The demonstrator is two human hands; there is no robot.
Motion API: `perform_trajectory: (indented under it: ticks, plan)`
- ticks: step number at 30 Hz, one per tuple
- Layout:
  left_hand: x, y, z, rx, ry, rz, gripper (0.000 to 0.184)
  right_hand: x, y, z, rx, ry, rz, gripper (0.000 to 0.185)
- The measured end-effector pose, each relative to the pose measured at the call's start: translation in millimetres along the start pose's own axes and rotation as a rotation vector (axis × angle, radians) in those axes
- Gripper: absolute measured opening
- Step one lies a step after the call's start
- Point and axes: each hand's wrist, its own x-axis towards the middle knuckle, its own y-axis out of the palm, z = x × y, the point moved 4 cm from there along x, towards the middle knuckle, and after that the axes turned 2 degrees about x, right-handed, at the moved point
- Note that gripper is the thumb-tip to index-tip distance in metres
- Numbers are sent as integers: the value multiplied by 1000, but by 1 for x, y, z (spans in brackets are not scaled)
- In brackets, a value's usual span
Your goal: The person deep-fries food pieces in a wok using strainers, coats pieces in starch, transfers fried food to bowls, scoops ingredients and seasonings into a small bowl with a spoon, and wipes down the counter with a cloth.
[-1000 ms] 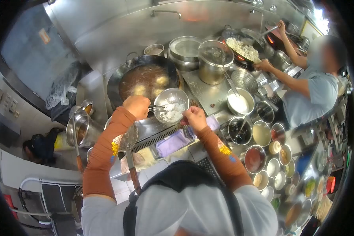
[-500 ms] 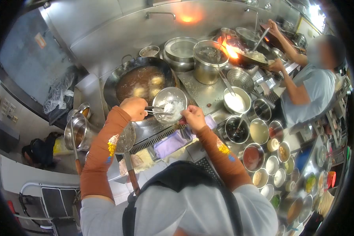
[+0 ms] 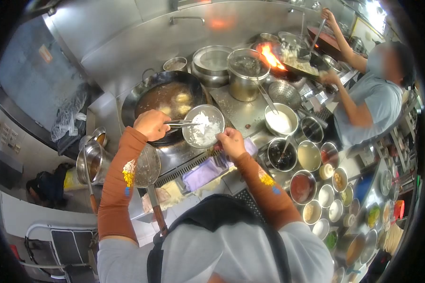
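My left hand (image 3: 152, 125) is closed round metal tongs (image 3: 180, 123), whose tips reach into a steel bowl (image 3: 212, 137). A white floury piece (image 3: 202, 118) is at the tips, above more white powder. My right hand (image 3: 230, 142) pinches the bowl's right rim. Behind my left hand, a large black wok (image 3: 130, 104) holds brown bubbling oil (image 3: 152, 98) with several pale yellow pieces (image 3: 183, 98) frying in it. The bowl stands at the wok's near right edge.
A lidded steel pot (image 3: 243, 85) and a bowl of white liquid (image 3: 281, 122) stand right of the wok. At the right, a co-worker (image 3: 363, 99) handles another wok (image 3: 311, 70) beside flames (image 3: 270, 56). Several sauce containers (image 3: 303, 186) line the right. A strainer (image 3: 147, 165) lies below my left hand.
The tongs have moved left and up within the bowl, now with a white piece at their tips. Flames rose at the co-worker's wok, which was tilted and moved.
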Motion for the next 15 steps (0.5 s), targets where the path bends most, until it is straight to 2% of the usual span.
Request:
perform_trajectory:
  ticks: [4,8,15]
  plan:
    - [7,18,-18,99,-64,74,17,0,1,0,56,32,6,14]
    - [16,49,-30,60,-89,107,17,4,2,-13,104,61,4,11]
    - [0,22,-18,36,-13,-143,14,6,-7,-12,122,68,-39,9]
